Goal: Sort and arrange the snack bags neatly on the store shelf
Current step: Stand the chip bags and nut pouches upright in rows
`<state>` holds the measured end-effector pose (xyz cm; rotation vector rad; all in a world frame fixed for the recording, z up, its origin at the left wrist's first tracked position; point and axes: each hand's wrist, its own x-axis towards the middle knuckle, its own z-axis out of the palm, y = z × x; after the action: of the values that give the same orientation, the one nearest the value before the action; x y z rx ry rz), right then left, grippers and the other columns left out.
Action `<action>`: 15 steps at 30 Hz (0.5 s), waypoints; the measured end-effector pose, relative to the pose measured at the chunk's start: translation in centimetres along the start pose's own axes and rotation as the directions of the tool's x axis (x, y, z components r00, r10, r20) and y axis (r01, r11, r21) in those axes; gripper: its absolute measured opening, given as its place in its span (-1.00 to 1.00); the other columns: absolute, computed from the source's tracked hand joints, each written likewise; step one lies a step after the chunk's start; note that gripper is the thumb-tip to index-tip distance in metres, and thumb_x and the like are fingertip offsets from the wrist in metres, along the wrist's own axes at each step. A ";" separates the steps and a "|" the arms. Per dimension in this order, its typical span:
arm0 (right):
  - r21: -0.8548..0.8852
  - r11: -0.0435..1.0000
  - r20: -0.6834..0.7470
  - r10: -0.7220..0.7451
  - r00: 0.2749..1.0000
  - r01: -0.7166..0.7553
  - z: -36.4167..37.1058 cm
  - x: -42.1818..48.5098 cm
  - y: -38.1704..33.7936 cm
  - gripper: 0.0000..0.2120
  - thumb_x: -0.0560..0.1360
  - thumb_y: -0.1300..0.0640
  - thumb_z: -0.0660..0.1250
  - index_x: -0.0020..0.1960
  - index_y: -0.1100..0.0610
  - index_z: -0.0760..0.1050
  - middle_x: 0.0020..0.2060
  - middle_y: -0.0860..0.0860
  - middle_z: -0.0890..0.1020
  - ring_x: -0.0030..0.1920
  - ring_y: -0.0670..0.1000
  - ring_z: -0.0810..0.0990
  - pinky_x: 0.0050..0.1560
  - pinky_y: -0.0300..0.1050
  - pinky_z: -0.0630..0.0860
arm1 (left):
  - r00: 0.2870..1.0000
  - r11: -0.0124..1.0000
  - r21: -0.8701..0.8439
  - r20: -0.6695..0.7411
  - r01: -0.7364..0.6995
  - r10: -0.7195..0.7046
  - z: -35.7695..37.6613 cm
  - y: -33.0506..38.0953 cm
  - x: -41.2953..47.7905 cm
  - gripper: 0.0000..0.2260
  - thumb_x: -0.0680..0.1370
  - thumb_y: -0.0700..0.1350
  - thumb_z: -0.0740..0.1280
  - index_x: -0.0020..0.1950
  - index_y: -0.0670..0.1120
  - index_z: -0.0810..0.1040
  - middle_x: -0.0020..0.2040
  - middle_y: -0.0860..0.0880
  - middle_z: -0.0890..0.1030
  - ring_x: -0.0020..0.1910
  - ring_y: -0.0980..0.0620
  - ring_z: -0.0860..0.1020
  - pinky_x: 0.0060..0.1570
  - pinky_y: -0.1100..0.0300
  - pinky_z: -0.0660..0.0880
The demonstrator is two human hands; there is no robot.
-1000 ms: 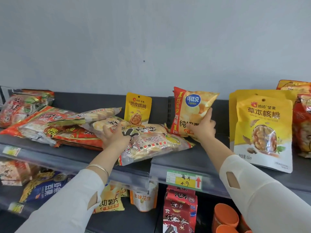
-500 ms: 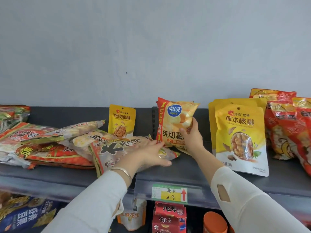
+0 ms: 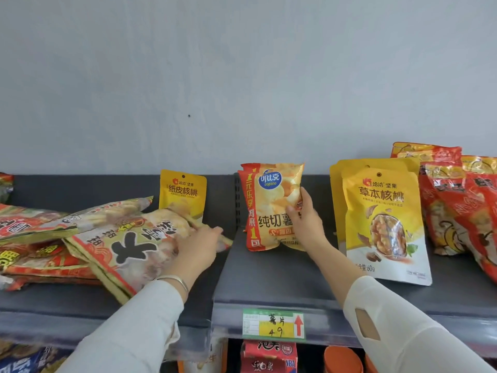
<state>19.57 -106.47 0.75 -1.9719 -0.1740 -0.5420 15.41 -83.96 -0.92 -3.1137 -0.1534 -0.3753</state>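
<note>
My right hand (image 3: 305,224) grips the right edge of a yellow chip bag (image 3: 270,208), holding it upright on the dark shelf (image 3: 269,281). My left hand (image 3: 197,247) lies on a large flat snack bag (image 3: 129,246) with big black lettering, fingers curled over its right end. That bag rests tilted on a pile of red and pale bags (image 3: 40,238) at the left. A small yellow walnut pouch (image 3: 183,192) stands behind the pile. Larger yellow walnut pouches (image 3: 384,222) stand to the right of the chip bag.
Red snack bags (image 3: 457,205) lean at the far right. A price tag (image 3: 273,323) hangs on the shelf's front edge. Below it sit red packets (image 3: 269,356), orange cups (image 3: 341,359) and blue bags (image 3: 24,362). A grey wall backs the shelf.
The chip bag has come down from tilted to upright on the shelf. My left hand has slid right along the large flat bag to its right end.
</note>
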 end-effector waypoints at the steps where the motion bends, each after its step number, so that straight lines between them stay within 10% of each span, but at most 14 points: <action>1: 0.007 1.000 0.027 0.024 0.999 -0.024 0.1 -0.2 0.1 -0.45 0.62 -0.02 0.15 0.53 -0.07 -0.01 0.30 0.09 0.47 0.21 0.11 0.53 0.13 0.12 0.55 | 0.998 0.990 -0.129 0.018 -0.062 0.065 0.4 0.0 0.4 -0.57 0.60 -0.16 0.16 0.46 0.05 0.25 0.37 -0.11 0.37 0.29 -0.17 0.41 0.24 -0.13 0.38; 11: 0.094 0.990 0.098 0.092 0.991 -0.102 0.6 -0.5 0.7 -0.31 0.55 -0.26 0.13 0.55 -0.08 -0.07 0.42 0.06 0.37 0.31 0.10 0.46 0.22 0.09 0.50 | 0.998 0.375 -0.927 0.033 0.012 0.051 -1.2 6.9 1.0 -0.56 0.62 0.11 0.09 0.48 0.03 0.16 0.35 -0.02 0.44 0.28 -0.06 0.46 0.22 0.06 0.41; 15: 0.118 0.987 0.124 0.091 0.988 -0.106 1.0 -0.2 1.1 -0.45 0.61 -0.18 0.05 0.54 -0.08 0.02 0.29 0.00 0.52 0.24 0.08 0.52 0.21 0.11 0.51 | 0.997 0.435 -0.900 -0.047 -0.013 -0.067 0.5 7.9 1.2 -0.53 0.59 0.14 0.14 0.45 -0.02 0.20 0.29 -0.06 0.45 0.22 -0.07 0.48 0.21 -0.04 0.46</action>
<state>20.05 -106.09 -0.61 -1.8804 -0.1786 -0.3423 17.45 -91.73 -1.00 -4.1694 0.0321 -0.8224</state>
